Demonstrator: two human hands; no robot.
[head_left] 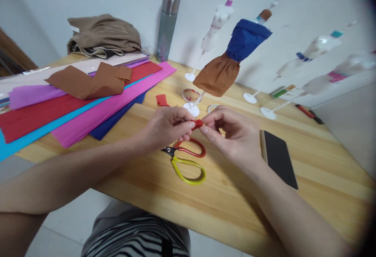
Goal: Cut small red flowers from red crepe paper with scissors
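A small gathered piece of red paper (197, 123) is pinched between my two hands above the table. My left hand (173, 125) grips its left end with thumb and fingers closed. At the right end, the thumb and forefinger of my right hand (227, 131) hold it. Scissors with one red and one yellow handle (189, 171) lie just below my hands, blades partly hidden under my left hand. Behind my hands stands a mannequin on a white round base, dressed in a blue paper top (248, 39) and a gathered brown paper skirt (219, 75).
Coloured paper strips (117, 102) and a folded brown sheet (91, 82) cover the left side. A brown cloth (105, 35) and a flask (168, 26) stand behind. Undressed mannequins (320, 47), tape rolls (192, 95), a red scrap (161, 100), a dark phone (279, 157) and a cutter (308, 113) are around.
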